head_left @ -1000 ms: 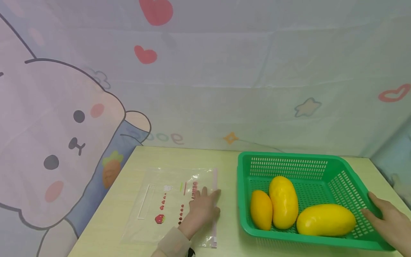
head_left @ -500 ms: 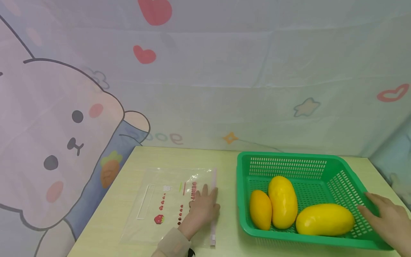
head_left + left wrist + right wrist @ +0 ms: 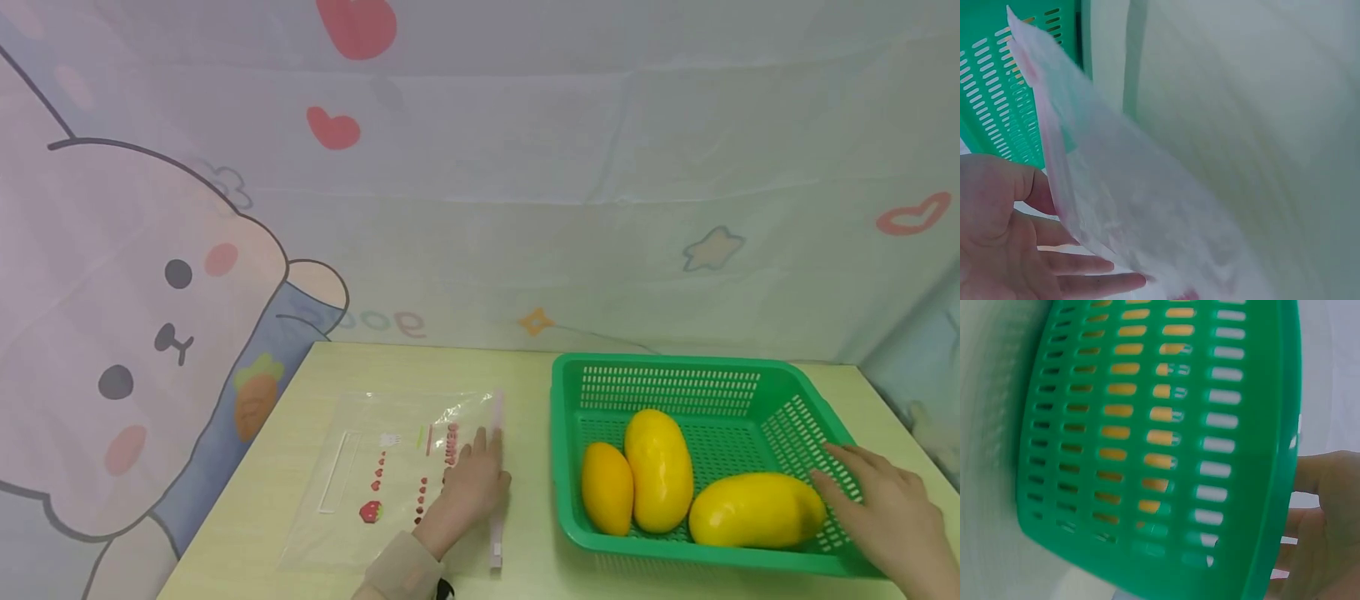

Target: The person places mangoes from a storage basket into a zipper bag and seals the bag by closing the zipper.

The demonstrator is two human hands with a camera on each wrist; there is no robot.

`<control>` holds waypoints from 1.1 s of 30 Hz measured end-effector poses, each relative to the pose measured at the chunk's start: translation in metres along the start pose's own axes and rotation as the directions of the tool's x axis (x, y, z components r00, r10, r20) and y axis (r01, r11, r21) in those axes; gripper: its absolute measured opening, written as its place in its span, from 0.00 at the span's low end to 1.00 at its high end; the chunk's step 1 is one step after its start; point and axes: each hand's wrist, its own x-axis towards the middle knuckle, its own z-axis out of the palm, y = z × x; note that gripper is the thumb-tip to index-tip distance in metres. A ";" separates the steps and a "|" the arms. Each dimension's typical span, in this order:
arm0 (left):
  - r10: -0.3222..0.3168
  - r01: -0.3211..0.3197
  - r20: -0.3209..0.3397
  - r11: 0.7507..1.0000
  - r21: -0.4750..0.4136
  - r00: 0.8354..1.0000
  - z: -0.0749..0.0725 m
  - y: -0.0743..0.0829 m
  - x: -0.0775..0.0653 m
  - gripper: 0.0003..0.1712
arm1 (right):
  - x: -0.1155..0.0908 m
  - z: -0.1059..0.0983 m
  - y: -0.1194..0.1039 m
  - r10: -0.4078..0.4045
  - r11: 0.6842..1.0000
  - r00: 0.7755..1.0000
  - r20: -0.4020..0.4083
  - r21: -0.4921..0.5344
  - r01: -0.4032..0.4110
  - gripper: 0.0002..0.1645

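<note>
A clear plastic zip bag with strawberry and heart prints lies flat on the table. My left hand rests on it near the pinkish zip edge, fingers spread and mostly straight. In the left wrist view those fingers touch the bag's edge. To the right stands a green plastic basket holding three yellow mangoes: a small one, an upright one and a sideways one. Over the basket's right end is my right hand, fingers extended, gripping nothing. The basket wall partly hides it in the right wrist view.
The pale wooden table ends against a hanging cloth printed with a rabbit, hearts and stars. The basket's slotted walls rise from the table beside the bag.
My right hand has moved left from the basket's right rim, inward toward the sideways mango. My left hand has stayed on the bag with barely any shift.
</note>
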 end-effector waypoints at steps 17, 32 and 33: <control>0.098 -0.102 -0.067 0.993 -0.065 0.993 -0.011 0.002 -0.001 0.38 | -0.014 0.000 -0.040 -0.141 0.985 0.987 -0.073 0.088 0.148 0.37; 0.149 -0.153 -0.074 0.987 -0.044 0.986 -0.031 0.014 -0.007 0.39 | -0.023 0.007 -0.073 -0.234 0.940 0.966 -0.107 0.227 0.253 0.34; 0.149 -0.153 -0.073 0.987 -0.042 0.986 -0.032 0.015 -0.007 0.39 | -0.023 0.006 -0.076 -0.235 0.941 0.966 -0.104 0.226 0.253 0.34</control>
